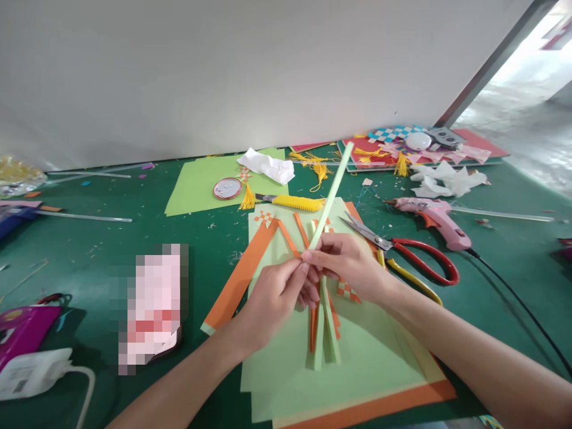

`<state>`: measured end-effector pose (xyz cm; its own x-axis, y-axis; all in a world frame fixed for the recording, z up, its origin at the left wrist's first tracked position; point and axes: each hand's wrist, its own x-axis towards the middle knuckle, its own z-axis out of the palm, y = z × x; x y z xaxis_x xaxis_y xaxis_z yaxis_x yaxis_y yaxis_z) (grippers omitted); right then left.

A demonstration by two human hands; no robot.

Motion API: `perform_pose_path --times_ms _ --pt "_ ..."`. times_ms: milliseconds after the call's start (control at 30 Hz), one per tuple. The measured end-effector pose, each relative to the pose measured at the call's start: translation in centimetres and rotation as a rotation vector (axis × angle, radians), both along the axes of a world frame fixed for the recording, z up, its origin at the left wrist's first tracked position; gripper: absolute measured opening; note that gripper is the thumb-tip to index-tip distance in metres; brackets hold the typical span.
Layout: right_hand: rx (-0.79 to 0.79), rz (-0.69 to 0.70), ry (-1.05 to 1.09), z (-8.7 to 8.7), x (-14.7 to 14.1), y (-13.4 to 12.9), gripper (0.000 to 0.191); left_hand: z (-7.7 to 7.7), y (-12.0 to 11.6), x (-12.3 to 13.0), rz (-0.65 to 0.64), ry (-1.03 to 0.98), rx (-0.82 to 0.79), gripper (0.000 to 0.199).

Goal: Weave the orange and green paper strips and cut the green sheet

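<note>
Pinching a narrow pale green paper strip (333, 193) w/ both hands, directly above a loose stack of pale green paper sheets (286, 375). L hand (279, 286) & R hand (348, 262) meet at strip's lower end, thumbs & fingers closed narrow; free end slants up past stack's far edge. Under the hands, over the stack: more slim pale green paper strips (330, 333) & thin orange paper strips (288, 238), some partly hidden by fingers. Small orange-and-white chequered woven paper piece (265, 219) at stack's far L corner. Wide orange paper (241, 277) sticks out along stack's L side. Metal scissors w/ red & yellow handles (422, 259) lie at stack's R edge, blades ajar. Further R of stack, pink hot-glue gun (435, 217) w/ black cord (518, 298). Yellow-handled box cutter (297, 203) at stack's far edge; further beyond stack, bright green paper (187, 185) w/ round white disc w/ red rim (227, 188), crumpled white tissue (268, 167) & yellow tassel (247, 198). L of stack, pixelated pink-and-white item (154, 292); further L, purple device (27, 333) & white charger (33, 375), all on dark green tabletop (214, 250)
</note>
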<state>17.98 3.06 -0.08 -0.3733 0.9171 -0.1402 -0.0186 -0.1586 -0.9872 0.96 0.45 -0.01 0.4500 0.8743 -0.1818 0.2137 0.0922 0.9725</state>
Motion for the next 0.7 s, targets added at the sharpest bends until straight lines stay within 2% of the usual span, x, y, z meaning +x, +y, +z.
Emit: perform_pose_path --times_ms 233,700 --pt "-0.020 -0.057 -0.019 -0.45 0.13 0.06 0.035 0.23 0.05 0.05 -0.002 0.031 -0.016 0.033" --pt "0.011 -0.088 -0.014 -0.18 -0.02 -0.11 0.038 0.11 0.00 0.02 -0.001 0.022 -0.029 0.035"
